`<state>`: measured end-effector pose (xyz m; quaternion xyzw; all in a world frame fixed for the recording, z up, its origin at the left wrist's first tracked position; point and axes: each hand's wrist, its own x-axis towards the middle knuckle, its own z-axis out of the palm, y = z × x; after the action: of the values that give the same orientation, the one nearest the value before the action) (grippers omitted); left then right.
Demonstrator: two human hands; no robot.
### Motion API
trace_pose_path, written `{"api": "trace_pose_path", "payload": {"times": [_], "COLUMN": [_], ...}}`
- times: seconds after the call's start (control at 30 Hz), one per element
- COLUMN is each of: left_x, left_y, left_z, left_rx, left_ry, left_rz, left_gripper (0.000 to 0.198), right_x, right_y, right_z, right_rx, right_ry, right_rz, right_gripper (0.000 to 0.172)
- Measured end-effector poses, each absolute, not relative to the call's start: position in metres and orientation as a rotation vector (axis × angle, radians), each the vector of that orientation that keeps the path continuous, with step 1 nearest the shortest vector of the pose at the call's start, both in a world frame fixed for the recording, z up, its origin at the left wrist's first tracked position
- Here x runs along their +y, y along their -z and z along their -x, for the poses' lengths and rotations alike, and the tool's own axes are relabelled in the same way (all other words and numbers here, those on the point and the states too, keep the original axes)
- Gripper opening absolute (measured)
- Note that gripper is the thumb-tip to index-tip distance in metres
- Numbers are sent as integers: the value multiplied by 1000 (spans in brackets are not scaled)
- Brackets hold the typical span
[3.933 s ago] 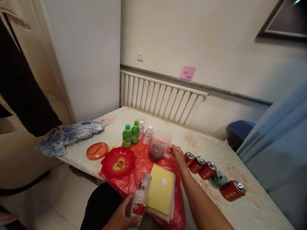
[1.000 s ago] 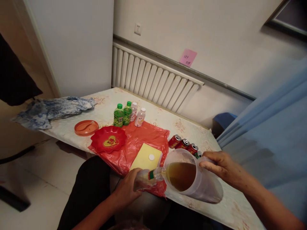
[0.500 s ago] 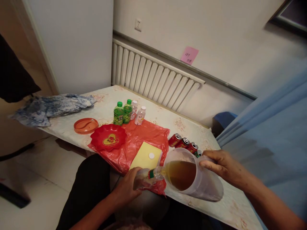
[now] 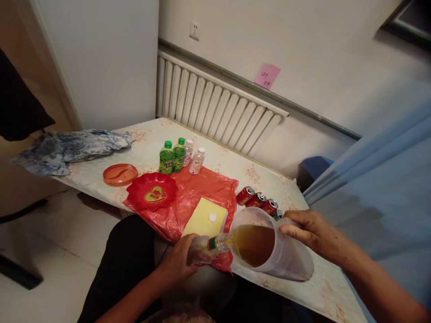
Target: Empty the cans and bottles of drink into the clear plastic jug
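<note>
- Far left of the table: crumpled blue cloth, with an orange dish and a red dish near it.
- left hand: fingers wrapped round a clear bottle, which is tilted almost flat at the table's near edge, mouth pointing right.
- Bottle mouth sits at the rim of the plastic jug. The jug holds brown liquid and is tipped toward the bottle.
- Red cans lie just behind the jug.
- right hand: fingers closed on the jug's right side.
</note>
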<state>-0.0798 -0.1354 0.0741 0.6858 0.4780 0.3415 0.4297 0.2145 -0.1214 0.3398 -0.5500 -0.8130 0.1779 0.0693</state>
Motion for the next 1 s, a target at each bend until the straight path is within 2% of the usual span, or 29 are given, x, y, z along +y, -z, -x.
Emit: {"api": "trace_pose_path", "payload": {"times": [1.0], "left_x": [-137], "left_y": [-65], "left_z": [82], "left_rx": [1159], "left_ry": [-843], "left_rz": [-1711], "left_gripper": [64], "right_x": [-119], "right_y": [-337], "right_z": [-213], "right_rx": [-2490], "right_ry": [-533], "right_rz": [1648], "right_gripper": [49]}}
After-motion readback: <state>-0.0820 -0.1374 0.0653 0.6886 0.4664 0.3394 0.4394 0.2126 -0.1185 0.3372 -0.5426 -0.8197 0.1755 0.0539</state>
